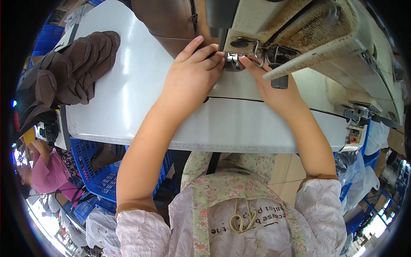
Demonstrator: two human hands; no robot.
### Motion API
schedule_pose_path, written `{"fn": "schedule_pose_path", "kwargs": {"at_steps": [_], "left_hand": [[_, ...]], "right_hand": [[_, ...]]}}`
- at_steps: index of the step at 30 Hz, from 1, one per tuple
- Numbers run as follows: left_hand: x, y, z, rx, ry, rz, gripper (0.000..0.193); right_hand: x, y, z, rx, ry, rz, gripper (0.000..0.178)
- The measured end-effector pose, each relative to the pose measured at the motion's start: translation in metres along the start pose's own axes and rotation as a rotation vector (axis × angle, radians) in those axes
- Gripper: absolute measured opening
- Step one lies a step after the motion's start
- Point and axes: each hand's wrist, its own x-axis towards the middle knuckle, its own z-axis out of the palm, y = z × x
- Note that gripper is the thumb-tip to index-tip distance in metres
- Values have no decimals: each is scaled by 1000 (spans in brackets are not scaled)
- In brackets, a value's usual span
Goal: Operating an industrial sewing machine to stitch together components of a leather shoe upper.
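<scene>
A brown leather piece (171, 25), with stitched seams and what looks like a dark zipper, lies on the sewing machine bed left of the needle area. My left hand (188, 77) rests on its near edge, fingers stretched forward and slightly apart. Those fingertips lie just left of the metal presser foot (232, 58). On the other side, my right hand (280, 92) reaches under the sewing machine head (299, 25), its index finger stretched out to the foot. The machine hides part of that hand. Leather right at the needle is mostly covered by my fingers.
Several brown leather pieces (87, 60) are stacked at the left of the white table (128, 85). A blue plastic basket (96, 180) stands below the table's left side. Another person in pink (49, 173) is at far left. Plastic bags (364, 182) hang at right.
</scene>
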Motion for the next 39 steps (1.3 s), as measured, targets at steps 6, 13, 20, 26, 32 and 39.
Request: {"fn": "schedule_pose_path", "kwargs": {"at_steps": [6, 13, 20, 26, 32, 39], "left_hand": [[3, -1, -1, 3, -11, 1, 26], [1, -3, 2, -11, 16, 2, 26], [1, -1, 3, -54, 7, -30, 28], [2, 0, 1, -46, -41, -56, 30], [3, 1, 2, -32, -35, -36, 31], [4, 2, -2, -32, -38, -45, 31]], "right_hand": [[5, -3, -3, 106, 62, -2, 43], [2, -2, -4, 107, -68, 147, 20], [-3, 5, 5, 153, -29, 160, 8], [1, -6, -5, 256, 0, 257, 16], [4, -4, -9, 196, 70, 36, 18], [5, -7, -12, 143, 79, 53, 17]]}}
